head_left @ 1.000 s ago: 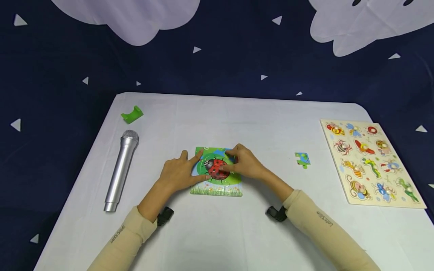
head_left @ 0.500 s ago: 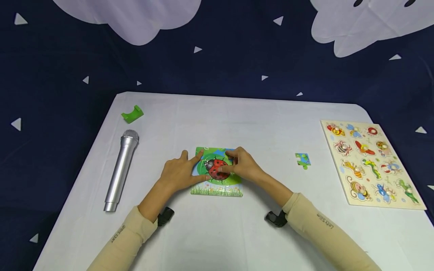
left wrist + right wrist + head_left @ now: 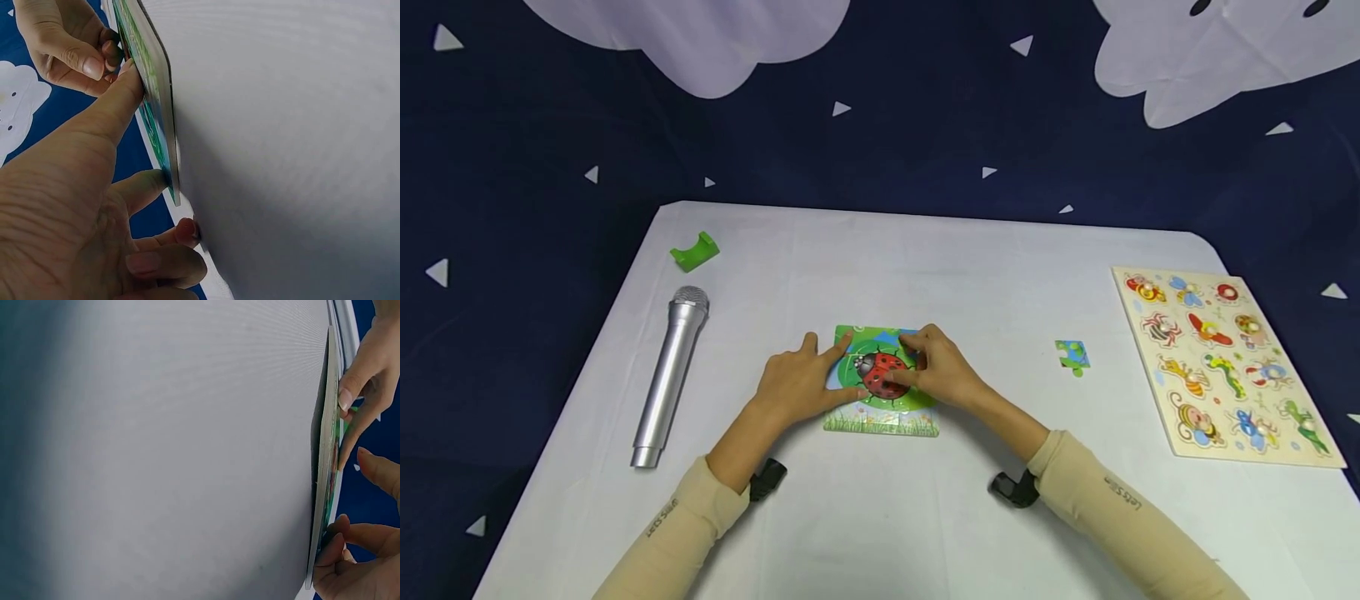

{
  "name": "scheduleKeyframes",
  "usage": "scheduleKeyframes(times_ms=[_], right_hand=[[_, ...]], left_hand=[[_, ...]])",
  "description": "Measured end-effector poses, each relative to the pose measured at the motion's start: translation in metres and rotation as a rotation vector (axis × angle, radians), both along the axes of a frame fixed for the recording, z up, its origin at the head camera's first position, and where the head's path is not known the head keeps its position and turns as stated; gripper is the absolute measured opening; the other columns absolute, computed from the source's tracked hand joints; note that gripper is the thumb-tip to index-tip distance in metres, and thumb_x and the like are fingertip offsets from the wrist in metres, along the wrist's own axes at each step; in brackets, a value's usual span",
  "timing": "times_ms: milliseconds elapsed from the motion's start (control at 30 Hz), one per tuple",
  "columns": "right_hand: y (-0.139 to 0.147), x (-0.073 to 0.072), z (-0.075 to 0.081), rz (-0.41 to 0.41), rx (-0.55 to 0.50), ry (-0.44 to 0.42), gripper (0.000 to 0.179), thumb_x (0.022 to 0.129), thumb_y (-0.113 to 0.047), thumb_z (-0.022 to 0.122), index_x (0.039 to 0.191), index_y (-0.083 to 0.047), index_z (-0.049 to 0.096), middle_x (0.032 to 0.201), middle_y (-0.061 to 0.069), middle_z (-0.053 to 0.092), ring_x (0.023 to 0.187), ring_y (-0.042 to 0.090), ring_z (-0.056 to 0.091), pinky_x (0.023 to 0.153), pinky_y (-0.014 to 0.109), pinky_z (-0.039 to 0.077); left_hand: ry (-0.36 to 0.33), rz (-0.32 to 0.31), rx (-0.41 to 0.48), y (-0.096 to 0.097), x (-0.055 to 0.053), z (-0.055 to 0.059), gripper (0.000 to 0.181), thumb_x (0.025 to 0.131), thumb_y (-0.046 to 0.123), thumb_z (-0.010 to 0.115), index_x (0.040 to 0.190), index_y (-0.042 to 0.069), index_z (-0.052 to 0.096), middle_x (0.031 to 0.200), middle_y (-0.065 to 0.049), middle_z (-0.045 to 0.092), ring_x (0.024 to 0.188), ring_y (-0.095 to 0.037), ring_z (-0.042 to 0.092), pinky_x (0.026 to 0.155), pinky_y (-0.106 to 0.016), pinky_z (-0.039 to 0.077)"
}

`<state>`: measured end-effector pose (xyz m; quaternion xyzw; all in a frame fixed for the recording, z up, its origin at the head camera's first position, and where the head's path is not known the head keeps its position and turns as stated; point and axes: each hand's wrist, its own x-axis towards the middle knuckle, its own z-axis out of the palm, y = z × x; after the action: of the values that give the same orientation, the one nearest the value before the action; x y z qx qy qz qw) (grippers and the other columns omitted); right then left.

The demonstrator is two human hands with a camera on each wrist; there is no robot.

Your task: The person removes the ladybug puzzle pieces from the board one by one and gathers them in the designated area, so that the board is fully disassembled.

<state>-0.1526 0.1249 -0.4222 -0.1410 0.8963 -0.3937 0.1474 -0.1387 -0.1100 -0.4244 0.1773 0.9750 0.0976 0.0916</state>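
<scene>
- While the bench [image 3: 865, 525] is bearing the ladybug puzzle [image 3: 874, 372], uneven pressing is risking slippage.
- Left grip [image 3: 797, 383], fingers extended, is touching its left.
- Right grip [image 3: 947, 367] is resting bent over its right, hold hidden.
- Loose piece [image 3: 1074, 353] is risking a sleeve's [image 3: 1120, 508] knock.

Beige sleeves [image 3: 1150, 542], dark printed lettering [image 3: 1122, 492] near the cuffs [image 3: 1051, 450], small black wrist cameras [image 3: 769, 480]

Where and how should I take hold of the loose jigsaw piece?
Probably pinch the loose jigsaw piece by its left and right sides, from above with the nearer right hand: it lies flat, a knob jutting from its near edge.
</scene>
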Motion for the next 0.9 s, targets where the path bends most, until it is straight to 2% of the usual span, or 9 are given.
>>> scheduleKeyframes(times_ms=[300, 533, 900], right_hand=[[-0.001, 0.0037, -0.0014, 0.061, 0.078, 0.158, 0.071, 0.087, -0.023, 0.077, 0.138, 0.015, 0.046, 0.098, 0.01, 0.045, 0.076, 0.015, 0.044, 0.069, 0.027, 0.041], [-0.0025, 0.0043, -0.001, 0.074, 0.161, 0.169, 0.073, 0.088, -0.027, 0.077, 0.141, 0.012, 0.045, 0.103, 0.01, 0.046, 0.081, 0.016, 0.045, 0.075, 0.031, 0.042], [-0.0047, -0.0015, 0.0039, 0.082, 0.213, 0.186, 0.068, 0.087, -0.027, 0.078, 0.138, 0.01, 0.052, 0.103, 0.013, 0.049, 0.084, 0.02, 0.049, 0.078, 0.036, 0.048]], left_hand=[[-0.004, -0.003, -0.002, 0.0001, 0.0005, 0.0004, 0.089, 0.082, 0.071, 0.063, 0.153, 0.025, 0.039, 0.11, -0.021, 0.055, 0.052, -0.02, 0.048, 0.047, -0.033, 0.041], [-0.001, -0.001, 0.01, -0.0001, 0.001, 0.0006, 0.088, 0.082, 0.07, 0.064, 0.153, 0.024, 0.041, 0.11, -0.02, 0.055, 0.052, -0.021, 0.048, 0.047, -0.034, 0.042], [0.008, -0.004, 0.002, -0.0008, 0.0004, -0.0008, 0.089, 0.081, 0.072, 0.063, 0.153, 0.025, 0.04, 0.115, -0.023, 0.055, 0.052, -0.021, 0.049, 0.047, -0.033, 0.041]])
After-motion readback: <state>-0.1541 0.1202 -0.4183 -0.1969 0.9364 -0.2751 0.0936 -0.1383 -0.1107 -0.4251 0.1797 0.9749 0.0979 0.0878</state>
